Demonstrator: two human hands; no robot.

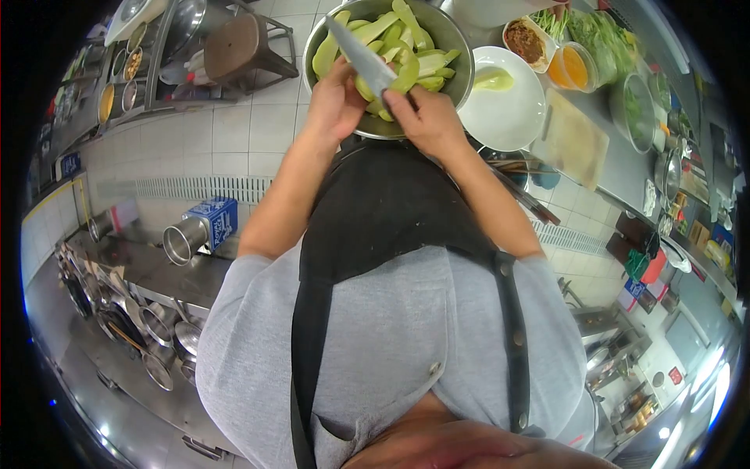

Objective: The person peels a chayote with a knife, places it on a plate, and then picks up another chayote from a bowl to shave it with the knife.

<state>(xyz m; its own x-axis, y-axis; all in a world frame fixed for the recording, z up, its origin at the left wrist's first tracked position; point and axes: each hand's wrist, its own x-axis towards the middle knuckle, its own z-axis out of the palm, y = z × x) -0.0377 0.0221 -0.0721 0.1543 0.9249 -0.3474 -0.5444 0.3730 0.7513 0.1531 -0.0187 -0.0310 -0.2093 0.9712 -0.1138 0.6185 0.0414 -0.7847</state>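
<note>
A wide knife (359, 59) points up and to the left over a metal bowl (466, 66) of pale green vegetable pieces (324, 56). My right hand (426, 117) is closed round the knife's lower end, at the bowl's front rim. Just left of it, my left hand (337, 102) is curled at the green pieces under the blade; what its fingers hold is partly hidden. Right of the bowl, a white plate (508, 113) carries one green piece (492, 79).
A cutting board (574, 141) lies right of the plate. Behind it stand a container of orange liquid (570, 69), a dish of brown paste (523, 43) and leafy greens (598, 39). A brown stool (237, 48) is at the left.
</note>
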